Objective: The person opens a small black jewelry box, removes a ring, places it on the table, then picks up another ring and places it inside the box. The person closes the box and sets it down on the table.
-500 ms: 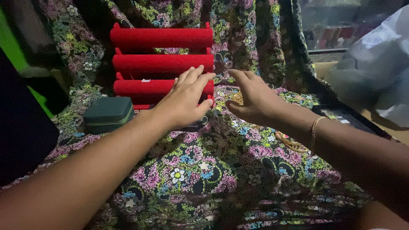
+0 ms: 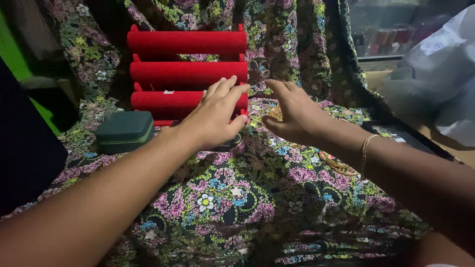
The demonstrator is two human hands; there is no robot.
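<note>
**Two bare hands at a red velvet display stand**

While only the head view is on offer, it shows a red velvet bracelet stand (image 2: 185,74) with three padded bars stacked in steps, each bar's long axis running level from left to right across the picture; the stand rests on a flowered cloth (image 2: 232,198) that also climbs up behind it, and it faces the person squarely.

From the lower left the left forearm stretches forward and slightly rightward; the left hand (image 2: 213,118) lies palm down with its fingers loosely spread and nearly straight, the fingertips at the right end of the lowest bar, seemingly touching it; it holds nothing that can be seen.

From the lower right the right forearm comes in toward the middle, a gold bracelet (image 2: 365,151) around its wrist; the right hand (image 2: 293,114) hovers just right of the stand, fingers half open and gently curved, thumb pointing left toward the other hand; the two hands are near but apart; whether it grips anything I cannot tell.

Left of the stand a dark green zipped case (image 2: 124,131) lies flat on the cloth; a gold bangle (image 2: 336,165) rests on the cloth beneath the right wrist; a dark tray (image 2: 401,134) sits farther right.
</note>
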